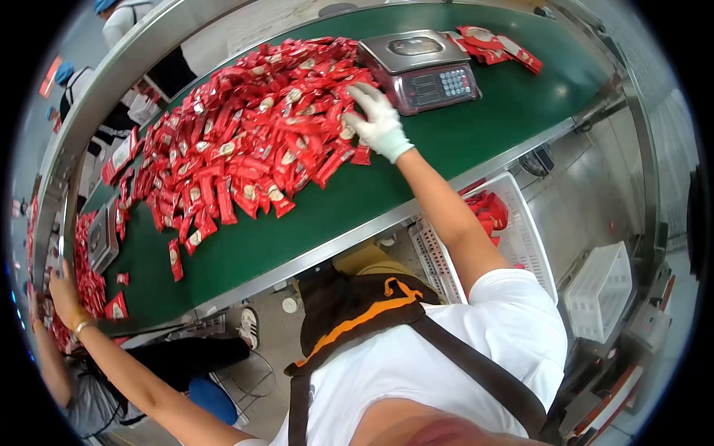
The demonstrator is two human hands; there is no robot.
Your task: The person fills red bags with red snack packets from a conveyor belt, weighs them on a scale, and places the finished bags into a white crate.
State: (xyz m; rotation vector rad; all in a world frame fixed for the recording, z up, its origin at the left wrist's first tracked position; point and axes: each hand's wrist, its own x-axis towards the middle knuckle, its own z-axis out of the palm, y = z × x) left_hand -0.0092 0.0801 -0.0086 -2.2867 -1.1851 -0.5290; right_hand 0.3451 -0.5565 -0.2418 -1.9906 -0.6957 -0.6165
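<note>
My right hand [377, 123], in a white glove, reaches over the right edge of a large heap of red packets [253, 134]. Its fingers are spread, with the fingertips right at the packets and nothing held. Just beyond it stands a digital scale [420, 70] with a keypad and a bare steel pan. My left hand [65, 293] is ungloved, with a yellow band and a bracelet at the wrist. It is stretched to the far left, overlapping the lower end of a metal frame [71, 215]; I cannot tell how its fingers are closed. Red packets lie beside it.
The green conveyor belt [320, 230] carries the heap. Several flat red pouches [494, 46] lie past the scale. A second scale [103, 234] stands at left. Below the belt edge are a white basket [532, 230] with red packets and another white crate [599, 290]. Other people work at left.
</note>
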